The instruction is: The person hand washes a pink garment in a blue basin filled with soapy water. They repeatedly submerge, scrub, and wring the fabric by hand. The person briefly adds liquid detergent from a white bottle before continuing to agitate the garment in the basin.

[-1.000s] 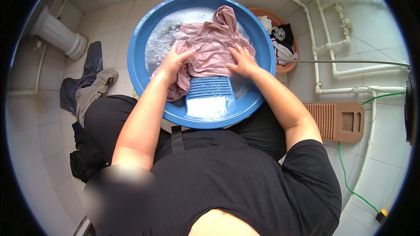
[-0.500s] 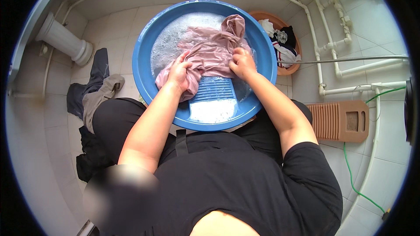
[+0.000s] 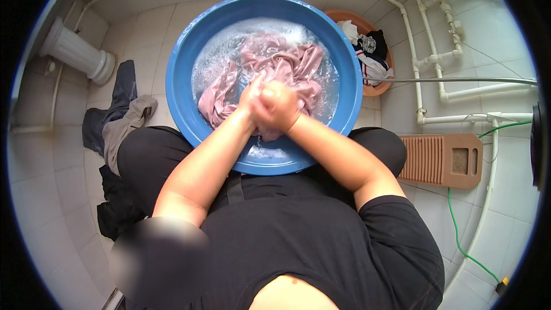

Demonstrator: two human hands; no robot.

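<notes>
A big blue basin point(image 3: 183, 63) of soapy water sits on the tiled floor between my knees. A wet pink garment point(image 3: 275, 63) lies spread in it. My left hand point(image 3: 251, 93) and my right hand point(image 3: 281, 106) are pressed together over the near part of the basin, both fists closed on a bunched fold of the pink garment. The washboard seen earlier is hidden under my hands and the cloth.
An orange basin point(image 3: 376, 31) with mixed laundry stands behind the blue one at the right. Dark and grey clothes point(image 3: 115, 120) lie on the floor to the left. A brown washboard point(image 3: 442, 161) lies at the right, near white pipes point(image 3: 436, 63) and a green hose point(image 3: 459, 235). A white pedestal point(image 3: 74, 51) stands far left.
My hands were apart on the garment over the washboard; they have come together into joined fists on a bunch of the cloth. The garment has spread out into the water.
</notes>
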